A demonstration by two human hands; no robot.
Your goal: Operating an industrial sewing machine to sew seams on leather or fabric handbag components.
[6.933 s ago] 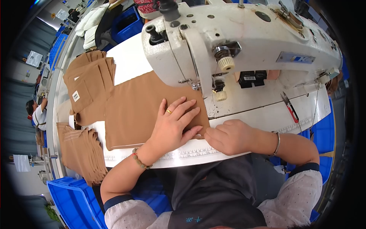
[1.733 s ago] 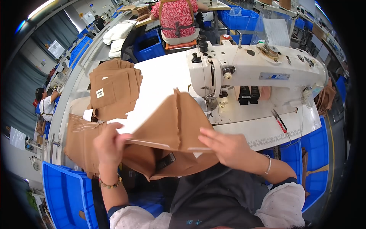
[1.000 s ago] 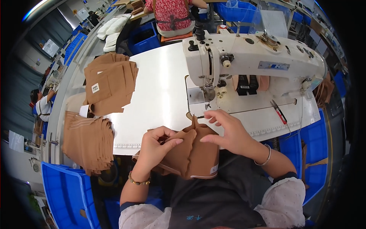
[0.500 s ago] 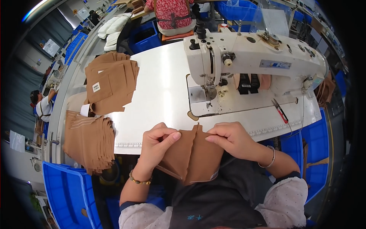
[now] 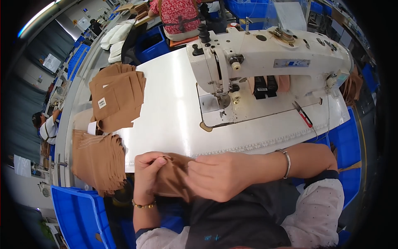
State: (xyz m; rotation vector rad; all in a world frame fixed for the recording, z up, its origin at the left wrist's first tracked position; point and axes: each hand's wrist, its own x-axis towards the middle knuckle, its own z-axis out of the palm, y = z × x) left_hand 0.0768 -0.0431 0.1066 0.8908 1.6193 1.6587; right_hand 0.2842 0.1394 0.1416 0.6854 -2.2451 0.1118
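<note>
A brown fabric piece (image 5: 172,178) is bunched in both hands at the table's front edge, over my dark apron. My left hand (image 5: 147,172) pinches its upper left between thumb and fingers. My right hand (image 5: 219,176) lies across its right side, fingers closed on the cloth and partly hiding it. The white sewing machine (image 5: 257,58) stands beyond, with nothing of this piece under its needle. Red-handled snips (image 5: 305,118) rest on the machine bed, and black and pink bundles (image 5: 264,87) sit under the machine's arm.
Two stacks of brown pieces (image 5: 116,95) (image 5: 95,162) lie on the left. Blue bins (image 5: 74,211) flank the white table (image 5: 161,95). A co-worker in red print (image 5: 176,16) sits behind the machine; another (image 5: 47,124) works at far left.
The fabric was lifted off the table and gathered at its front edge. Since half a second ago it has crumpled further, as my right hand moved left and down across it.
</note>
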